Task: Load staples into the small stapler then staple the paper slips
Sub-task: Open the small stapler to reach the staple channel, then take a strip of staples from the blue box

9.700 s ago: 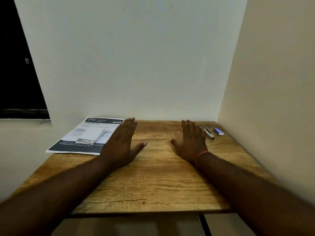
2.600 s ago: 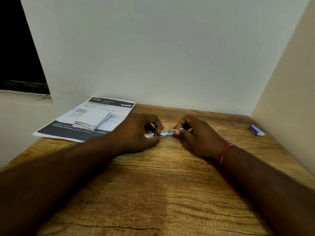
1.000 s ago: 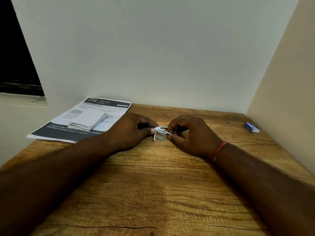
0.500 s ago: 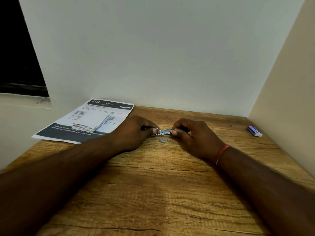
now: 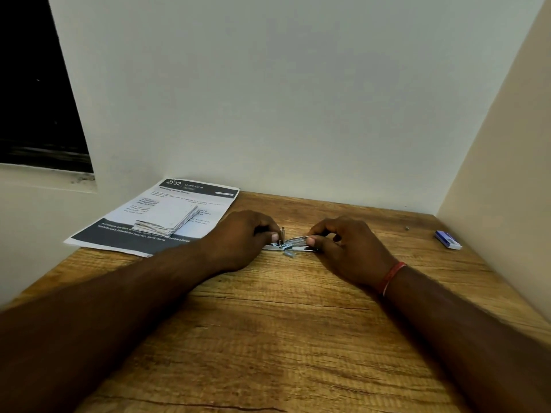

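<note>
Reaches in from the bottom corners with both forearms over the wooden table (image 5: pixel 268 338). Wears a red band (image 5: pixel 392 277) on the right wrist. Holds the small stapler (image 5: pixel 290 244) low on the table at frame centre, left hand (image 5: pixel 241 239) pinching its left end, right hand (image 5: pixel 348 248) curled round its right end. Farther back, left of centre: paper slips (image 5: pixel 167 222) stacked on a printed sheet (image 5: pixel 119 234). Far right: blue staple box (image 5: pixel 447 239), lying flat.
</note>
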